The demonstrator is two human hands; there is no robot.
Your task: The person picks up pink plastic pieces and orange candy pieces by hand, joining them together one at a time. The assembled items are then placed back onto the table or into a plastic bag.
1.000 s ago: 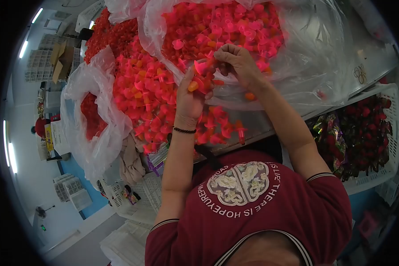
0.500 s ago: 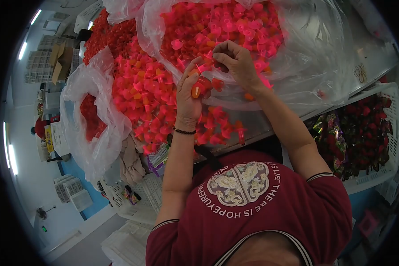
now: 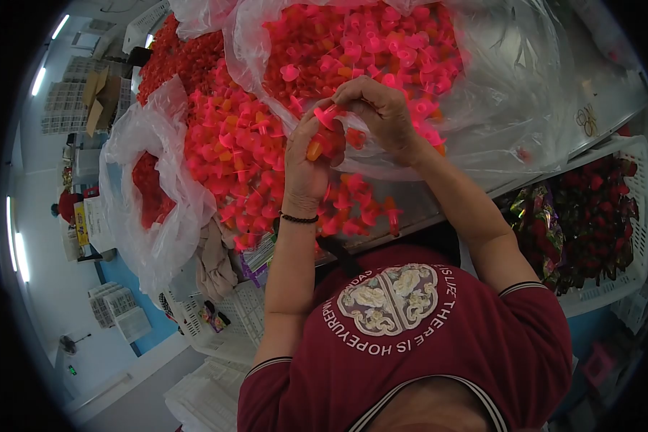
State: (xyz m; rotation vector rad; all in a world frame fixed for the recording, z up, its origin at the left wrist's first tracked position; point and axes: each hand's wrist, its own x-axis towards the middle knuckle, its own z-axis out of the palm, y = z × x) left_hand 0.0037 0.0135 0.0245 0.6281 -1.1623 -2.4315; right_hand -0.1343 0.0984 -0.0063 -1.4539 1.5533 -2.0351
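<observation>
My left hand is closed around several red and orange pacifier-shaped plastic pieces; an orange one shows at the palm. Between the fingertips of both hands is a bright pink pacifier-shaped piece. My right hand pinches at it from the right, thumb and fingers together. Under and left of the hands spreads a heap of the same pink and orange pieces. More pink pieces lie in a clear plastic bag just beyond my fingers.
A second plastic bag with red pieces stands at the left. To the right, a white crate holds dark red wrapped items. Rubber bands lie on the metal table. White baskets stand below left.
My right hand has moved slightly left and down to meet the left fingertips, and now grips at the pink piece there. The left hand's pieces have turned slightly.
</observation>
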